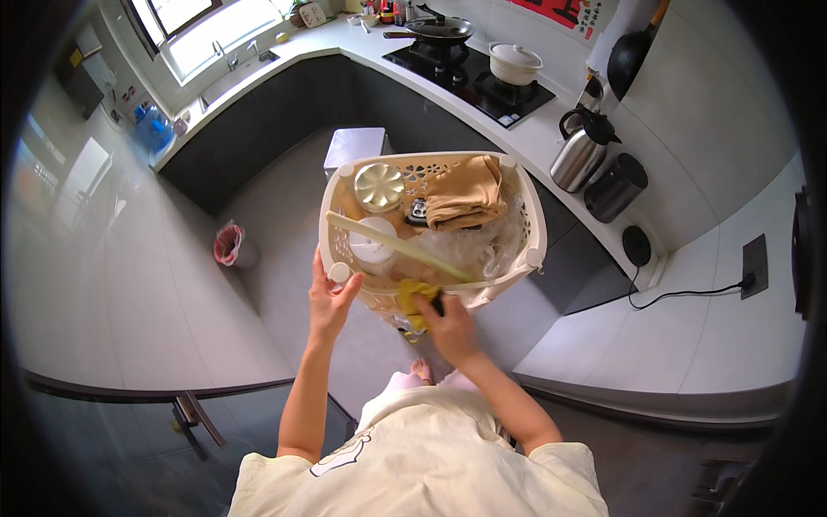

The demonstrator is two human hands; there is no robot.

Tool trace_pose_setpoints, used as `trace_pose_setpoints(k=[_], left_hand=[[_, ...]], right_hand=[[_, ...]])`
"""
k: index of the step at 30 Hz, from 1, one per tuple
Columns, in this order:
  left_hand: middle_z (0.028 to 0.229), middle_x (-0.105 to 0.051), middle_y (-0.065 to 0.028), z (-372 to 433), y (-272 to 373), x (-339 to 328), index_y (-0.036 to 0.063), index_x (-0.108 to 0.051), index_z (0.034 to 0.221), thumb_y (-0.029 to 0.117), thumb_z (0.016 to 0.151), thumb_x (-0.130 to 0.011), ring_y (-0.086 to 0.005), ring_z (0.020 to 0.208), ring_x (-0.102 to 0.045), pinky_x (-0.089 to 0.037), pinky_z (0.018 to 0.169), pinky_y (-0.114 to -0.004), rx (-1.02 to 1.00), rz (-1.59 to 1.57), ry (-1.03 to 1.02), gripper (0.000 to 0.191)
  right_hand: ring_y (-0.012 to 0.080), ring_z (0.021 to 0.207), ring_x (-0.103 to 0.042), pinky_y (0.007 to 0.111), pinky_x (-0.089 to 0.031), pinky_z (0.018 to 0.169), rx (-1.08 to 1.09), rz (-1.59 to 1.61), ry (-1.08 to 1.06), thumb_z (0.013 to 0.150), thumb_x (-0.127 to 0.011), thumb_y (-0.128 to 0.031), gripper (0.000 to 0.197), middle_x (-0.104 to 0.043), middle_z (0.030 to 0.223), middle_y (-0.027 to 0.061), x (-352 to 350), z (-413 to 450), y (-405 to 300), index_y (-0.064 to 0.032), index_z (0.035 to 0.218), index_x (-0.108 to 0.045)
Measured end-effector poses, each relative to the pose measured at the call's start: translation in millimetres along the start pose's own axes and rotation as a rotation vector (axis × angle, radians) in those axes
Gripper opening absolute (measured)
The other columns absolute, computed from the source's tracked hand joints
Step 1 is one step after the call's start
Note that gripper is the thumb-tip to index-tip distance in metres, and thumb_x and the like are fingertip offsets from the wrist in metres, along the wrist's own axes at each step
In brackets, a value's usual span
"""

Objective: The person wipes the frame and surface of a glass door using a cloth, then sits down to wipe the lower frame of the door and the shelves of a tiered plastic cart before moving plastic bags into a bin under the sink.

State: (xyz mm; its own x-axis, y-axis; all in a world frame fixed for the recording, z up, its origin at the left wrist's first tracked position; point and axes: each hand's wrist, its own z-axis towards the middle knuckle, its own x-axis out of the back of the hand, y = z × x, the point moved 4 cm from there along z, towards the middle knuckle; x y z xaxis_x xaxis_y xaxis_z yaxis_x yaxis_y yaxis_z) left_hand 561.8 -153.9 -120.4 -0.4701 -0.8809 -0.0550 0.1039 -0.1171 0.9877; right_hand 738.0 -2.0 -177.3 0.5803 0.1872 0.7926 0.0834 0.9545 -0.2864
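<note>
In front of me stands a cream plastic basket (537, 220) with openwork walls and round corner caps. My left hand (329, 300) grips its near left corner, thumb at the rim and fingers along the outer side. My right hand (452, 326) holds a yellow cloth (415, 300) against the near wall, just below the rim. A dark patch shows beside the cloth; I cannot tell what it is. Inside lie a jar with a gold fluted lid (379, 186), a white-lidded container (373, 242), a folded tan cloth (462, 194) and clear plastic bags (452, 249). A pale green stick (400, 245) slants across them.
Behind the basket is a white box-shaped object (355, 147). A lined waste bin (236, 249) stands on the floor at left. The counter holds a gas hob (465, 84), a white pot (515, 63), a lidded pan (439, 31), a steel jug (579, 155) and a black kettle (617, 187).
</note>
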Motion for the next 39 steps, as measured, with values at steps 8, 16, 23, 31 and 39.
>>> trace_pose_setpoints(k=[8, 16, 23, 31, 39], left_hand=[[0.123, -0.063, -0.0096, -5, -9, -14, 0.0076, -0.03, 0.152, 0.011, 0.089, -0.071, -0.015, 0.106, -0.062, -0.054, 0.088, -0.03, -0.063, 0.064, 0.096, 0.075], [0.123, -0.063, -0.0092, -16, -15, 5, 0.0064, -0.03, 0.151, 0.012, 0.09, -0.071, -0.0158, 0.107, -0.062, -0.052, 0.09, -0.031, -0.053, 0.054, 0.135, 0.074], [0.126, -0.062, -0.0091, -14, -14, 1, 0.01, -0.028, 0.154, 0.011, 0.089, -0.073, -0.0157, 0.109, -0.062, -0.056, 0.087, -0.03, -0.036, 0.101, 0.089, 0.079], [0.132, -0.057, -0.0065, 27, -25, 13, 0.0112, -0.03, 0.153, 0.012, 0.089, -0.071, -0.0151, 0.116, -0.056, -0.046, 0.099, -0.031, 0.035, -0.057, 0.01, 0.076], [0.131, -0.06, -0.0076, 97, -20, 51, 0.0123, -0.032, 0.153, 0.013, 0.086, -0.075, -0.0165, 0.118, -0.058, -0.044, 0.104, -0.033, 0.115, -0.069, -0.076, 0.08]], right_hand=[[0.0342, 0.094, -0.053, 0.043, -0.048, 0.082, -0.305, -0.124, 0.084, 0.08, -0.069, -0.01, 0.058, -0.048, 0.101, 0.0148, 33, -41, 68, -0.0135, 0.137, -0.057], [0.03, 0.082, -0.057, 0.041, -0.052, 0.069, 0.009, 0.231, 0.006, 0.078, -0.064, -0.005, 0.058, -0.05, 0.093, 0.0118, -27, 9, -37, -0.018, 0.135, -0.059], [0.0326, 0.093, -0.056, 0.042, -0.05, 0.079, -0.176, -0.142, 0.053, 0.07, -0.071, -0.004, 0.058, -0.052, 0.101, 0.0127, 43, -38, 71, -0.0172, 0.127, -0.065], [0.0382, 0.1, -0.054, 0.045, -0.051, 0.087, -0.254, -0.023, 0.065, 0.065, -0.071, 0.001, 0.073, -0.048, 0.105, 0.0168, 20, -5, 47, -0.0099, 0.136, -0.057], [0.0317, 0.097, -0.057, 0.04, -0.053, 0.08, -0.119, -0.025, 0.032, 0.07, -0.072, -0.007, 0.064, -0.049, 0.098, 0.0131, -27, 59, -17, -0.0069, 0.132, -0.06]])
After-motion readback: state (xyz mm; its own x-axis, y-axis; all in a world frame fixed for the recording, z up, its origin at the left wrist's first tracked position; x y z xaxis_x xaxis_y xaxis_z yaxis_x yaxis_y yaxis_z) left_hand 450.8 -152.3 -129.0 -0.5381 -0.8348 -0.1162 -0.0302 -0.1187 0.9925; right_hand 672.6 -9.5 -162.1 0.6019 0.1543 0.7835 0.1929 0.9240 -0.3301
